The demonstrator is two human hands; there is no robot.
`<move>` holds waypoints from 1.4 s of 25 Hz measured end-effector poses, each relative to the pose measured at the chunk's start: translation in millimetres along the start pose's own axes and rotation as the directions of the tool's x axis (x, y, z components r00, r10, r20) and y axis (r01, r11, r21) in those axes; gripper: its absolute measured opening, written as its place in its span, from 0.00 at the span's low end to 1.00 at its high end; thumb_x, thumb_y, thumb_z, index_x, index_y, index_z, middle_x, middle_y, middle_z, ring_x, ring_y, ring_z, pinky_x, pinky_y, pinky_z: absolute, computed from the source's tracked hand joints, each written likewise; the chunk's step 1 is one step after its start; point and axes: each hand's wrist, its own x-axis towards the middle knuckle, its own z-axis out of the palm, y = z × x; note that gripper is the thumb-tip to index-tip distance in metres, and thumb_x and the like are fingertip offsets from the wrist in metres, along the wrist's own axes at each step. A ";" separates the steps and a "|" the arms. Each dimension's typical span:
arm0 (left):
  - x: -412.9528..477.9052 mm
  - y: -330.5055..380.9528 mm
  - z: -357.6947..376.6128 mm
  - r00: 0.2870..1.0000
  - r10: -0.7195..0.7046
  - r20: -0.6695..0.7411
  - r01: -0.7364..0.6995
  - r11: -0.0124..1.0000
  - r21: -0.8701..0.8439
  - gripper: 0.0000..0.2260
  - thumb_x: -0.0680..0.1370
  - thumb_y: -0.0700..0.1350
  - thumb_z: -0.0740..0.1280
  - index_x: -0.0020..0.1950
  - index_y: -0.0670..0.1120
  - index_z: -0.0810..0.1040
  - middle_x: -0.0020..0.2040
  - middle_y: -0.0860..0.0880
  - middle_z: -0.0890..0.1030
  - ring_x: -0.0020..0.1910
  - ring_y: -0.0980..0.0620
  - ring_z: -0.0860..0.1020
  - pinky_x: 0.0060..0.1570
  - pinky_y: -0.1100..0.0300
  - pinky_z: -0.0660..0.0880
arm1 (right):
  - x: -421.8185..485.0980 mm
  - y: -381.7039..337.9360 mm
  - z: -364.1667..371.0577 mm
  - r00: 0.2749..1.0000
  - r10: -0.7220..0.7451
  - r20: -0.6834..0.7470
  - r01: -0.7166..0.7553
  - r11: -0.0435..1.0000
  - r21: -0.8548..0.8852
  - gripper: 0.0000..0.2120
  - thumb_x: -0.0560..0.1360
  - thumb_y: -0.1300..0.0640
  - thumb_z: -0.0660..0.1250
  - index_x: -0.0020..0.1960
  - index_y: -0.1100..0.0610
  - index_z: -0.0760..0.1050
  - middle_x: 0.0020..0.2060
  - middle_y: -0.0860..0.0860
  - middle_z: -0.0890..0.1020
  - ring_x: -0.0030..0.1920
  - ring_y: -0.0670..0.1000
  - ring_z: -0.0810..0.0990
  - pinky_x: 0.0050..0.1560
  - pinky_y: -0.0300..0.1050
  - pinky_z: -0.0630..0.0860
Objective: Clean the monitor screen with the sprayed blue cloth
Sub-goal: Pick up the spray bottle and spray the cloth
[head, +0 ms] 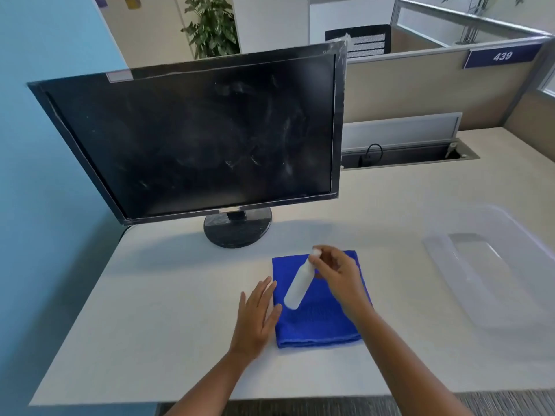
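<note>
A black monitor (192, 133) stands on a round base at the back of the desk, its dark screen smeared and dusty. In front of it a folded blue cloth (318, 322) lies flat on the desk. My right hand (339, 274) holds a small white spray bottle (298, 285) by its top, tilted over the cloth. My left hand (256, 313) rests flat with fingers apart at the cloth's left edge, touching it.
A clear plastic bin lid (492, 265) lies at the right of the white desk (156, 295). A blue wall (45, 145) bounds the left side. Behind the monitor are a cable tray (405, 154) and beige cubicle partitions.
</note>
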 end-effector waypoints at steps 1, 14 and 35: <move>6.0 4.9 0.2 1.000 0.014 0.000 -0.014 0.999 -0.039 0.22 0.79 0.59 0.52 0.73 0.58 0.55 0.73 0.64 0.55 0.74 0.62 0.52 0.73 0.54 0.39 | -2.4 5.2 7.6 1.000 0.022 0.018 -0.022 1.000 0.005 0.07 0.76 0.58 0.69 0.53 0.56 0.79 0.43 0.53 0.84 0.48 0.54 0.83 0.47 0.49 0.83; 51.9 21.9 29.0 0.997 -0.070 0.026 0.071 0.996 -0.052 0.26 0.76 0.62 0.60 0.71 0.52 0.65 0.74 0.54 0.65 0.75 0.55 0.55 0.73 0.50 0.46 | 14.3 33.2 24.8 0.947 0.305 -0.104 -0.289 0.947 0.142 0.10 0.74 0.52 0.71 0.40 0.58 0.84 0.39 0.57 0.85 0.48 0.59 0.83 0.52 0.55 0.80; 47.0 19.1 23.0 0.991 -0.131 0.042 0.131 0.991 0.001 0.30 0.77 0.61 0.60 0.75 0.50 0.58 0.76 0.53 0.60 0.75 0.55 0.55 0.74 0.54 0.46 | 105.4 -35.6 -89.6 0.970 0.083 -0.229 -0.052 0.989 0.139 0.14 0.76 0.51 0.68 0.57 0.58 0.79 0.48 0.52 0.83 0.49 0.50 0.83 0.48 0.41 0.80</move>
